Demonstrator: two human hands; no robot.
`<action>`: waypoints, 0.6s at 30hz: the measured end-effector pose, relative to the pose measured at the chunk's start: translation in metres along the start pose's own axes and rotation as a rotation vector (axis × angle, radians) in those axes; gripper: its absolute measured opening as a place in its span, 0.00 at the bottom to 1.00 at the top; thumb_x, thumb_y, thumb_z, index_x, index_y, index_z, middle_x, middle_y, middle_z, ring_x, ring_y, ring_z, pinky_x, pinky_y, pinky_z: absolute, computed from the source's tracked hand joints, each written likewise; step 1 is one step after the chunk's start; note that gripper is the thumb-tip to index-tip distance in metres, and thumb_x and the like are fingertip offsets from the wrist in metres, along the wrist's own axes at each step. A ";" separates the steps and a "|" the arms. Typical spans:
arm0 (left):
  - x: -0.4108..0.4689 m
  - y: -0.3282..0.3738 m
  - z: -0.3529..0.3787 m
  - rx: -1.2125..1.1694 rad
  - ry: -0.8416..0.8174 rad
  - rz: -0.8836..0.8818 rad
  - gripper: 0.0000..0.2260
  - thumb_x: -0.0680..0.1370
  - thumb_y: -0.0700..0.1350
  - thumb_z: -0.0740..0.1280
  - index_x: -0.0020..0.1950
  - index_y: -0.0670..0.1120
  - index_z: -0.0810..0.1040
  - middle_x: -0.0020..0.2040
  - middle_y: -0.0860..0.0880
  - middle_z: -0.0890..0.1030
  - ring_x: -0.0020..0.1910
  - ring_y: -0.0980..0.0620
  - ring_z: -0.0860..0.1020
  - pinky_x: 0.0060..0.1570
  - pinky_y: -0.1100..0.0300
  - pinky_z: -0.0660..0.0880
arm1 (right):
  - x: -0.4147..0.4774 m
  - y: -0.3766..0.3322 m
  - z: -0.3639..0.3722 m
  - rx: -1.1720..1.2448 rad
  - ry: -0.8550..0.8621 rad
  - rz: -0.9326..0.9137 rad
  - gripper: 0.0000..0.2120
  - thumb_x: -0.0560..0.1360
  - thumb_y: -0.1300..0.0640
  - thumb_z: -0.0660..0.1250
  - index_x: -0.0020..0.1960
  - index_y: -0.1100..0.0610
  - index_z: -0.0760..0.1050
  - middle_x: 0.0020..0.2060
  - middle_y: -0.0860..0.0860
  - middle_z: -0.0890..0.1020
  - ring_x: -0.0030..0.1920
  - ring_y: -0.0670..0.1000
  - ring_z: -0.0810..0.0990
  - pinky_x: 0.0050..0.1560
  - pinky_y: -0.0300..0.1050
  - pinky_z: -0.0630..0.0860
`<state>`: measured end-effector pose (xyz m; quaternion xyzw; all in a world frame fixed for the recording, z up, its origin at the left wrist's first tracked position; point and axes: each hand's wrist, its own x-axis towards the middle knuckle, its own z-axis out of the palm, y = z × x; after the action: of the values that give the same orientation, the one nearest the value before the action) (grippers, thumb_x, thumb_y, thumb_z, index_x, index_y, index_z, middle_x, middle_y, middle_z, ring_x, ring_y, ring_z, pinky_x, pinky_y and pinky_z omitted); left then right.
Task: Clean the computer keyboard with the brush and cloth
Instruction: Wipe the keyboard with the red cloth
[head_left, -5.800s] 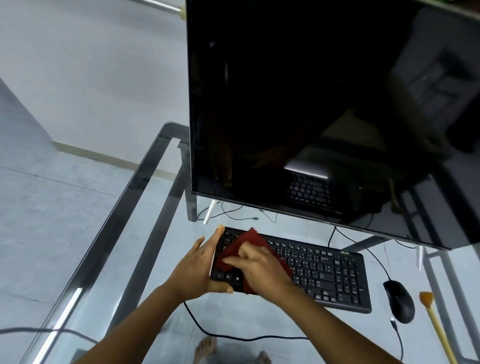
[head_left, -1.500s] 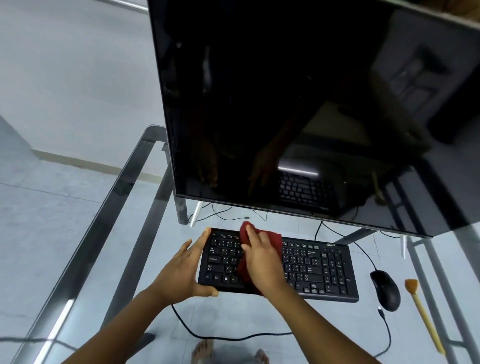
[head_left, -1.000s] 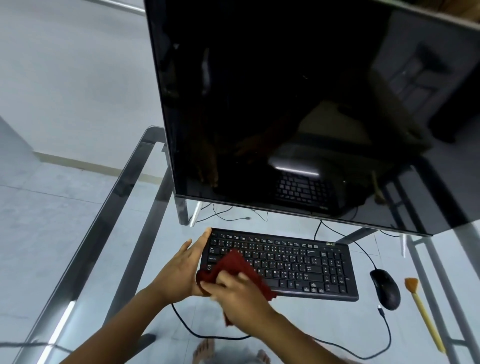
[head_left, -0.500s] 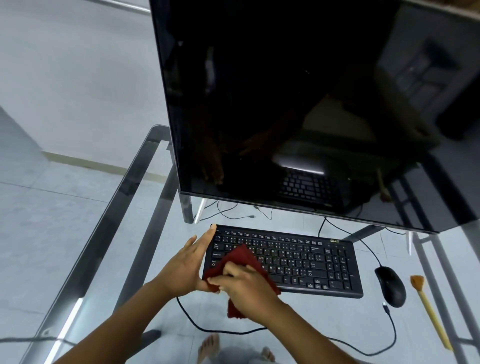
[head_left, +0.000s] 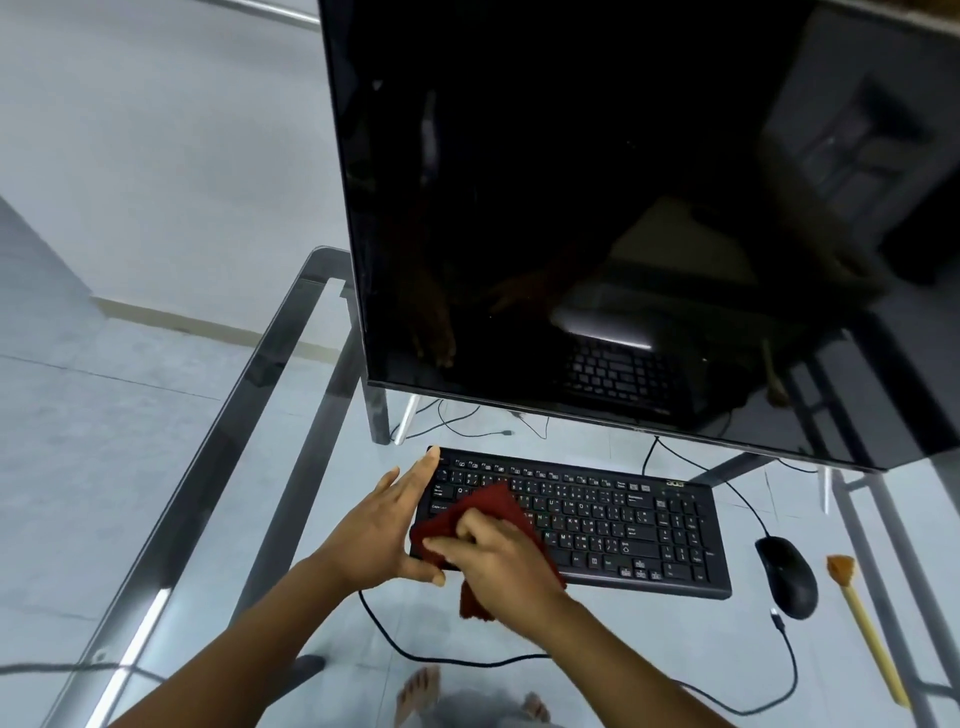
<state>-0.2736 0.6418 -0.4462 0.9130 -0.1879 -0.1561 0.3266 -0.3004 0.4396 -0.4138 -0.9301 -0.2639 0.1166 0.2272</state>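
The keyboard (head_left: 613, 525) lay flat on the glass table (head_left: 249, 405) just in front of the monitor (head_left: 597, 208). Its long axis ran left to right across the person, with the right end sitting a little nearer them than the left. The right hand (head_left: 498, 558) was over the left part of the keys, fingers curled onto the red cloth (head_left: 493, 506) and pressing it down there. One corner of the cloth hung off the near edge. The left hand (head_left: 384, 525) was at the keyboard's left end, fingers straight and laid along that short side. Its thumb was tucked against the near left corner, bracing the keyboard rather than gripping it. From the cloth, nearly all the bare keys lay to the right, along the long axis. The next wipe therefore looked likely to run rightward toward the number pad, away from the bracing hand. Pushing that way would tend to slide the keyboard off the left hand's stop, so the thumb at the corner mattered. The brush (head_left: 862, 623) lay well off to the right, beyond the mouse (head_left: 785, 576), with its bristles pointing away from the person and its handle toward them. It was on the right hand's side and far from the left, so the right hand was the nearer one for it.
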 end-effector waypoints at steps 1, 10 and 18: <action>-0.001 0.001 -0.001 -0.001 -0.005 -0.007 0.61 0.60 0.71 0.72 0.77 0.56 0.34 0.78 0.60 0.46 0.73 0.66 0.43 0.73 0.66 0.39 | 0.003 0.003 -0.004 0.045 -0.002 0.062 0.11 0.76 0.50 0.65 0.58 0.43 0.76 0.43 0.47 0.76 0.38 0.49 0.77 0.39 0.44 0.77; 0.000 -0.003 0.003 -0.019 0.000 -0.015 0.61 0.61 0.70 0.74 0.77 0.56 0.34 0.79 0.59 0.49 0.77 0.60 0.49 0.76 0.58 0.44 | 0.012 0.002 0.004 -0.079 -0.159 -0.101 0.20 0.78 0.54 0.63 0.69 0.47 0.70 0.57 0.51 0.75 0.54 0.56 0.77 0.53 0.50 0.75; -0.002 0.004 -0.001 -0.029 0.008 -0.032 0.60 0.62 0.65 0.76 0.77 0.56 0.35 0.74 0.65 0.45 0.72 0.64 0.44 0.70 0.66 0.40 | 0.034 0.006 0.003 -0.106 0.027 0.119 0.19 0.78 0.58 0.64 0.69 0.52 0.69 0.57 0.53 0.74 0.50 0.58 0.79 0.52 0.50 0.76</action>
<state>-0.2760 0.6402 -0.4420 0.9116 -0.1699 -0.1605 0.3382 -0.2699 0.4547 -0.4230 -0.9564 -0.2108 0.1034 0.1737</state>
